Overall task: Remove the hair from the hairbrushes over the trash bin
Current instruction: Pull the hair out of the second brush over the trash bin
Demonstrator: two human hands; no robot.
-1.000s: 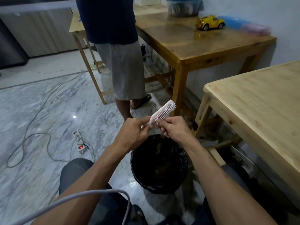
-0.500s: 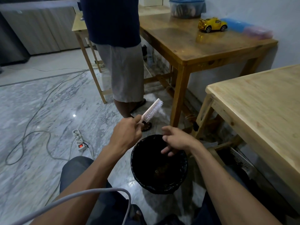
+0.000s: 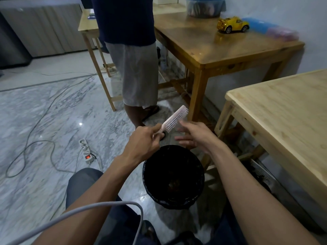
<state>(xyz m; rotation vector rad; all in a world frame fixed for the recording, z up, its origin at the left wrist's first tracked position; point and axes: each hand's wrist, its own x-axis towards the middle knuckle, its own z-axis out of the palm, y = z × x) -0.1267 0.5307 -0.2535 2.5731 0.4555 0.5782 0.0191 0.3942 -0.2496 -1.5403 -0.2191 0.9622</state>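
A pale pink hairbrush points up and to the right, bristles facing right. My left hand grips its handle just beyond the far rim of the trash bin. My right hand hovers beside the bristles with fingers spread and nothing in it, slightly blurred. The black trash bin, lined with a dark bag, stands on the floor between my knees, below both hands. Its inside is too dark to make out.
A person in grey shorts stands just beyond the bin. A light wooden table is at right, a darker table with a yellow toy car behind. A power strip and cables lie on the marble floor at left.
One second ago my right hand pinched at the bristles; it dropped open over the bin, and now it has risen back beside the brush. The left hand kept hold of the brush.
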